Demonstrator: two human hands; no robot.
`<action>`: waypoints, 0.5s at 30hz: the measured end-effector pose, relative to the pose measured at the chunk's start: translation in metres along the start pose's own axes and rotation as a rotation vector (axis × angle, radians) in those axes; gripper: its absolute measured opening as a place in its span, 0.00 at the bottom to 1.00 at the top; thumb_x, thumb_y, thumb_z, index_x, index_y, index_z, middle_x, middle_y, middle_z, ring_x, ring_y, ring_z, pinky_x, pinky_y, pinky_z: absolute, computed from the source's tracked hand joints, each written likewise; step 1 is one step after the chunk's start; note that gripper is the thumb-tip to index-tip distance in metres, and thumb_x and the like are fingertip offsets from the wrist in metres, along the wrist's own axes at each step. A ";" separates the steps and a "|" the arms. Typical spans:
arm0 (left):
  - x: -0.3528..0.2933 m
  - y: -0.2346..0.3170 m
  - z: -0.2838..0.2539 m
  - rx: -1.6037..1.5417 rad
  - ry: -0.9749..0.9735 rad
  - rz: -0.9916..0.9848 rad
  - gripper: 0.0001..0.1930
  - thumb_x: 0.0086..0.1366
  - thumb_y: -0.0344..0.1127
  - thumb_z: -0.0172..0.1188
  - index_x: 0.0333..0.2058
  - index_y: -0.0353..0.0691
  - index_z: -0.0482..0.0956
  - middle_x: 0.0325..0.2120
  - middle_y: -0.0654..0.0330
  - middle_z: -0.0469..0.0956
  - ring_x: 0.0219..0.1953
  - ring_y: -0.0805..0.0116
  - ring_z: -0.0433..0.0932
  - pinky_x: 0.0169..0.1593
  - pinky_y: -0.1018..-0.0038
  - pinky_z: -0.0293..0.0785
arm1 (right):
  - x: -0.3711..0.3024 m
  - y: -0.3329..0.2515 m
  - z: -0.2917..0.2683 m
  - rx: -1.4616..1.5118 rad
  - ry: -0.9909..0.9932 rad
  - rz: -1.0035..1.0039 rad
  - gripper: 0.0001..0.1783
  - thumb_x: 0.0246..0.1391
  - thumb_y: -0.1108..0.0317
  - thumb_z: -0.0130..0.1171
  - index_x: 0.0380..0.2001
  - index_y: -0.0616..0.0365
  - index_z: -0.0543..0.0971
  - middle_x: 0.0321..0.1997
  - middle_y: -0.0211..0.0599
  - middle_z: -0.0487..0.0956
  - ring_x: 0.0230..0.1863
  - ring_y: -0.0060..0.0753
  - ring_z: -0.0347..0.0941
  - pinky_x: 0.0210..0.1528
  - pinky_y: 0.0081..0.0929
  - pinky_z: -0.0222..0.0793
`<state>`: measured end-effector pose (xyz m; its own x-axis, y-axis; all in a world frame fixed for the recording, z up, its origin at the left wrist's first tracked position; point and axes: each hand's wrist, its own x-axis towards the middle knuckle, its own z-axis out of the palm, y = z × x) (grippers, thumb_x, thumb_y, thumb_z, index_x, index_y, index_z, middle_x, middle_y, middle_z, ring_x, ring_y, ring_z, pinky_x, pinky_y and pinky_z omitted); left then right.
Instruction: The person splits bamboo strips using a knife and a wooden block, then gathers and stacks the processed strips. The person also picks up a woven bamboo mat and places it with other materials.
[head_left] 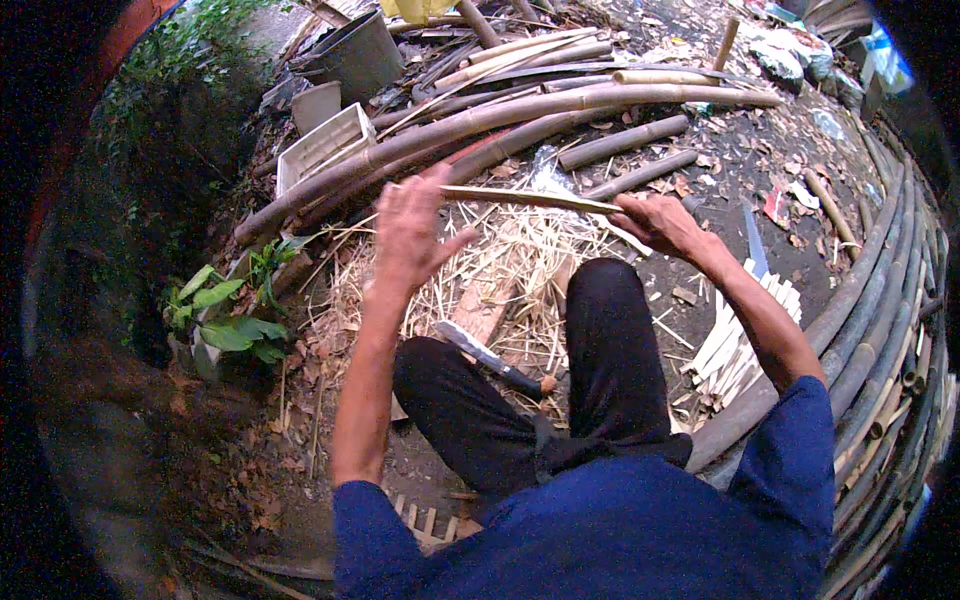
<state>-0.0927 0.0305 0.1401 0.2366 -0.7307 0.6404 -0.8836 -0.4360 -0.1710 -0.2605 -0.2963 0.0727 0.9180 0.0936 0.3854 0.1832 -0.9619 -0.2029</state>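
Out in front of my knees, a split bamboo strip [530, 197] is held up crosswise. My right hand [660, 225] is closed around its right end. At the other end is my left hand [408, 235], slightly blurred, with its thumb spread away from the fingers; it is open, and whether the palm touches the strip I cannot tell. A knife [472, 345] with a dark handle lies between my legs, its blade against a wooden block [478, 312]. Pale bamboo shavings [540, 250] cover the ground below the strip.
To my right lies a stack of pale split strips [745, 345] beside a saw blade [754, 240]. Long bamboo poles [880, 290] curve along the right, and more poles [520, 118] cross ahead. A white crate [325, 145], a grey bucket [358, 58] and a leafy plant [228, 325] are left.
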 end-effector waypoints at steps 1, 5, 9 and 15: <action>-0.003 0.004 0.010 0.042 -0.099 0.013 0.33 0.55 0.56 0.60 0.54 0.45 0.66 0.42 0.57 0.73 0.49 0.57 0.69 0.57 0.56 0.57 | -0.010 -0.006 -0.016 0.058 -0.063 0.049 0.14 0.59 0.56 0.50 0.32 0.55 0.69 0.18 0.48 0.72 0.23 0.54 0.72 0.24 0.47 0.63; -0.023 -0.001 0.062 -0.119 -0.463 0.057 0.13 0.60 0.47 0.56 0.32 0.44 0.72 0.30 0.58 0.73 0.39 0.56 0.75 0.44 0.56 0.66 | -0.042 -0.004 -0.019 0.054 -0.165 0.118 0.15 0.59 0.51 0.49 0.33 0.52 0.69 0.19 0.49 0.72 0.25 0.54 0.73 0.26 0.48 0.64; -0.044 0.023 0.090 -0.515 -0.577 0.062 0.15 0.63 0.47 0.54 0.36 0.40 0.70 0.30 0.47 0.73 0.34 0.44 0.75 0.35 0.56 0.71 | -0.063 0.013 -0.013 -0.056 -0.267 0.100 0.15 0.59 0.51 0.49 0.31 0.52 0.71 0.20 0.46 0.72 0.25 0.52 0.72 0.25 0.46 0.63; -0.065 0.035 0.107 -0.458 -0.711 0.016 0.18 0.62 0.53 0.53 0.36 0.42 0.71 0.29 0.47 0.75 0.33 0.45 0.75 0.34 0.54 0.70 | -0.073 0.025 0.000 -0.055 -0.325 0.065 0.19 0.60 0.48 0.45 0.31 0.51 0.73 0.20 0.45 0.74 0.26 0.53 0.74 0.27 0.48 0.66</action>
<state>-0.0953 0.0065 0.0126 0.2849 -0.9585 -0.0098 -0.9294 -0.2788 0.2420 -0.3233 -0.3272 0.0393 0.9929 0.1000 0.0638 0.1094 -0.9801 -0.1655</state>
